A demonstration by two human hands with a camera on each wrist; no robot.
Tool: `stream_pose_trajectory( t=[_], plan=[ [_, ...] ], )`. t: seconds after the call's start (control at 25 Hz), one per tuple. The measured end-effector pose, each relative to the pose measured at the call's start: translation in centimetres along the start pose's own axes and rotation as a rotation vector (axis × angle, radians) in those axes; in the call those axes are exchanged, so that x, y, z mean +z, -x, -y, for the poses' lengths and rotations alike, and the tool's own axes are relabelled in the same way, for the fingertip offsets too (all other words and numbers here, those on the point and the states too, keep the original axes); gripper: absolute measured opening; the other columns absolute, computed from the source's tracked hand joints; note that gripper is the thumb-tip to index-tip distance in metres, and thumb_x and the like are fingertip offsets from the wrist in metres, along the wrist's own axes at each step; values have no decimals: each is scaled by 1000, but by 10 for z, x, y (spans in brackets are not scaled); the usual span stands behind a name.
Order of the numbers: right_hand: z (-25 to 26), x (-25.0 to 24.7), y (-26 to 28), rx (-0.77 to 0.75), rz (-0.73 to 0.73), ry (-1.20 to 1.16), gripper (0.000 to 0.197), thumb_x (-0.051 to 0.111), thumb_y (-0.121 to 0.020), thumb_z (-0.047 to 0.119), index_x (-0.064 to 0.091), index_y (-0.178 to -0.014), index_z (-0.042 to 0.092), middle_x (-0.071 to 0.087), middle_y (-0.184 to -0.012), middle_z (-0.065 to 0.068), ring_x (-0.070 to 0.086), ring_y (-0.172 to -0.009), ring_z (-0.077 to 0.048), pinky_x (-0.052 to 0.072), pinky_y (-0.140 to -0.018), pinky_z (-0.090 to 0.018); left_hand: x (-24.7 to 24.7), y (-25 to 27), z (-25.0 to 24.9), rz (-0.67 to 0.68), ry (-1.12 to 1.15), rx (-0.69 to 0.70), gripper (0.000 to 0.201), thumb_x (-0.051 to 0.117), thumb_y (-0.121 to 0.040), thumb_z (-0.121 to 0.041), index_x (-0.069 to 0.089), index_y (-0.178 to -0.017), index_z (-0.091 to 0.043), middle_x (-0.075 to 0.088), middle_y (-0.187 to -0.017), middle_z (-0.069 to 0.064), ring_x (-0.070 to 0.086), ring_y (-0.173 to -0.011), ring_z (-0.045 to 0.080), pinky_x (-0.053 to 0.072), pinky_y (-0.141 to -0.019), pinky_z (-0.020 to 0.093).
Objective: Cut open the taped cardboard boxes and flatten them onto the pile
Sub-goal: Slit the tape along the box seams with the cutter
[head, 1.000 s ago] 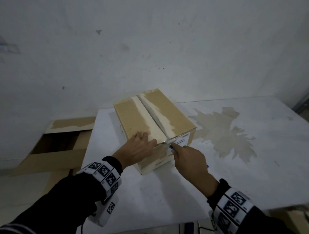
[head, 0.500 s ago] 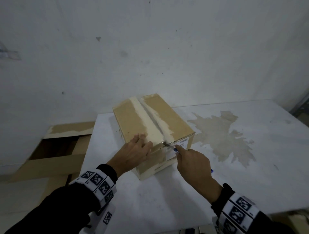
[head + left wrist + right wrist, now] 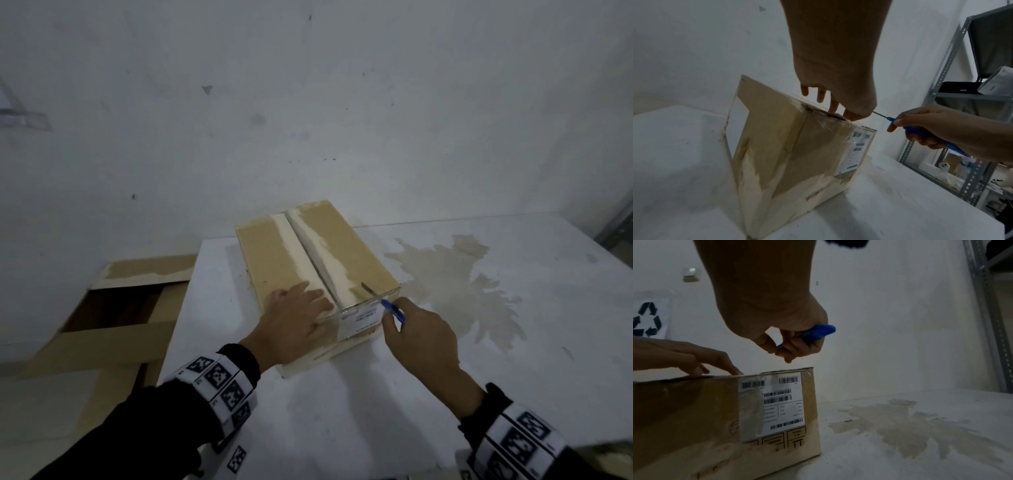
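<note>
Cutting step, first box. The cardboard box (image 3: pixel 317 274) sits closed on the tabletop (image 3: pixel 376 411), near its back left corner. Left hand (image 3: pixel 294 325) lies flat, fingers straight, pressing the near left top flap, just left of the centre seam (image 3: pixel 308 253). Right hand (image 3: pixel 423 337) is curled round the blue-handled knife (image 3: pixel 390 306) and hovers at the near right top edge; the blade angles up over the right flap, right of the seam. Whether the tip touches the tape is hard to tell here. Seam looks uncut, I think. Next: bring the tip onto the seam and draw it along the tape, clear of the left fingers. The flattened pile (image 3: pixel 113 329) is on the floor left of the tabletop.
</note>
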State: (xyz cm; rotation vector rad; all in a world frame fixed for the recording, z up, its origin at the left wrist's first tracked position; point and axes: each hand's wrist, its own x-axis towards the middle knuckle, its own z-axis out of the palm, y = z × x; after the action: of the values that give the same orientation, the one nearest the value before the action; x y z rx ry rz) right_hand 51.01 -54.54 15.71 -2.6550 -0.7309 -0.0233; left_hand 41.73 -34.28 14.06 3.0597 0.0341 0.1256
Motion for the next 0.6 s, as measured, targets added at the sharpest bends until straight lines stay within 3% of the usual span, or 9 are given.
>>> stream_pose_trajectory(
  t=[0.08, 0.2, 0.28, 0.4, 0.52, 0.6],
  plan=[
    [2, 1, -8, -18, 31, -81, 32, 44, -97, 32, 54, -125, 22, 54, -71, 6, 48, -59, -10, 39, -51, -20, 0, -8, -6, 30, 95, -145, 60, 18, -82, -59, 54, -118, -28, 47, -127, -6, 42, -121, 19, 29, -88, 33],
    [5, 6, -19, -25, 60, -167, 38, 42, -98, 25, 47, -135, 25, 68, -94, -3, 60, -70, -18, 52, -63, -30, 1, -29, -15, 70, 251, -402, 44, 43, -90, -53, 45, -123, -25, 37, -123, 1, 33, -118, 22, 26, -88, 36],
    [6, 9, -24, -14, 102, -209, 40, 41, -98, 22, 45, -138, 24, 68, -102, -7, 63, -76, -22, 53, -65, -33, -4, -42, -20, 141, 351, -547, 51, 49, -88, -55, 40, -125, -22, 31, -124, 5, 26, -120, 25, 23, -89, 38],
    [2, 13, -26, -3, 162, -253, 41, 39, -99, 20, 45, -139, 23, 67, -107, -9, 62, -79, -23, 51, -69, -33, -8, -60, -22, 156, 501, -709, 50, 52, -83, -57, 45, -118, -23, 33, -117, 4, 29, -120, 26, 25, -90, 39],
    [-3, 16, -28, 11, 181, -303, 40, 39, -100, 20, 45, -139, 24, 66, -105, -9, 57, -69, -18, 45, -59, -27, -7, -71, -14, 134, 724, -832, 47, 59, -68, -61, 58, -95, -23, 49, -113, 4, 43, -112, 27, 36, -95, 38],
    [-4, 19, -30, 33, 184, -369, 39, 39, -100, 21, 45, -139, 23, 65, -105, -7, 52, -63, -8, 38, -51, -14, -7, -73, -7, 40, 1011, -881, 43, 67, -68, -49, 64, -96, -17, 59, -119, 7, 51, -111, 28, 41, -95, 34]
  ],
)
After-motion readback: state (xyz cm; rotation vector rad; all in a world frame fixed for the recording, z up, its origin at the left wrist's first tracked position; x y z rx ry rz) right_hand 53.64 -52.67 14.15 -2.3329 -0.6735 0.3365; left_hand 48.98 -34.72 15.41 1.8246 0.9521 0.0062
